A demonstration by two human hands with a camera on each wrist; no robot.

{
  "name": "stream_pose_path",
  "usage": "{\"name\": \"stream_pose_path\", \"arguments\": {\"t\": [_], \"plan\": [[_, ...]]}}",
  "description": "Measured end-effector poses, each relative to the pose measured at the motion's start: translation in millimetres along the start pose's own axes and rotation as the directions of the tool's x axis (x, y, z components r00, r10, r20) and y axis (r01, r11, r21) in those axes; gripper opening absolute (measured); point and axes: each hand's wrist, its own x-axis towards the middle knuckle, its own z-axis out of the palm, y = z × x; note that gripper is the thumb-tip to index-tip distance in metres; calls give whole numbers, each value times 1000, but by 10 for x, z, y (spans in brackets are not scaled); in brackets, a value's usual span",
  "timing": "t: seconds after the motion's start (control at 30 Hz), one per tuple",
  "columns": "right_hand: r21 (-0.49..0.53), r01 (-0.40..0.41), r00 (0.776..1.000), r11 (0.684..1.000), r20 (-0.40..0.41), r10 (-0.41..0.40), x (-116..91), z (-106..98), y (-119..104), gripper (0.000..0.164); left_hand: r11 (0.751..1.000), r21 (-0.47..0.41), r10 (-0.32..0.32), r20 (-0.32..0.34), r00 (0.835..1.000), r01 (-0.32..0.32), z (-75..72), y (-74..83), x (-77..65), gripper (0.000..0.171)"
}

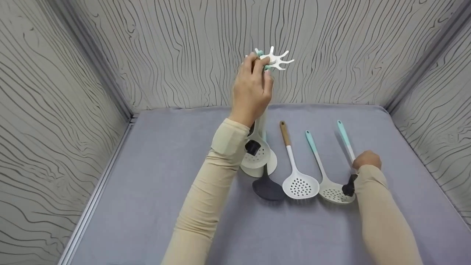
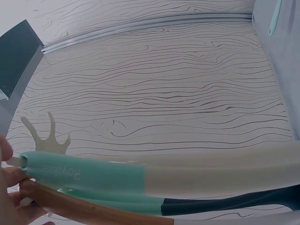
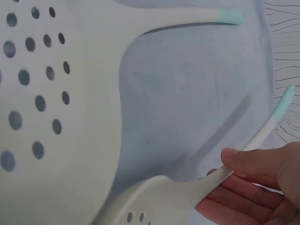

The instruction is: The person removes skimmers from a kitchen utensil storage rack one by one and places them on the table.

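My left hand [image 1: 252, 82] is at the top of a white utensil rack [image 1: 274, 60] with branching hooks, its fingers curled about the hub. Close by hang teal-ended handles [image 2: 84, 171] and a brown handle [image 2: 89, 206] in the left wrist view. Below the hand, a pale skimmer [image 1: 262, 156] and a dark ladle [image 1: 268, 188] overlap the rack's round base [image 1: 273, 163]. My right hand [image 1: 368, 160] pinches the neck of a pale skimmer [image 3: 206, 183] between thumb and fingers. This skimmer's teal-tipped handle [image 1: 344, 133] slants upward, casting a shadow on the cloth.
Beside the rack lies a white skimmer [image 1: 301, 186] with a brown handle. Farther right, another pale skimmer [image 1: 333, 191] has a teal handle end. A grey cloth [image 1: 165, 176] covers the table, with wood-patterned panels [image 1: 184, 55] on the back and sides.
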Motion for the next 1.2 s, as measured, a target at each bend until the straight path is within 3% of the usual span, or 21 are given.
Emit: {"name": "stream_pose_path", "arguments": {"t": [0.4,0.63,1.2], "plan": [[-6,-21,999,1000,39,22,87,117,-48,33,1000,17,2,0,1000,-2,-8,7,8,39],[-22,-12,1000,1000,-3,11,26,171,-78,24,1000,9,0,5,1000,0,-1,23,16,39],[-18,-32,999,999,-21,31,63,229,-87,28,1000,4,24,-13,1000,-24,7,-26,7,39]]}}
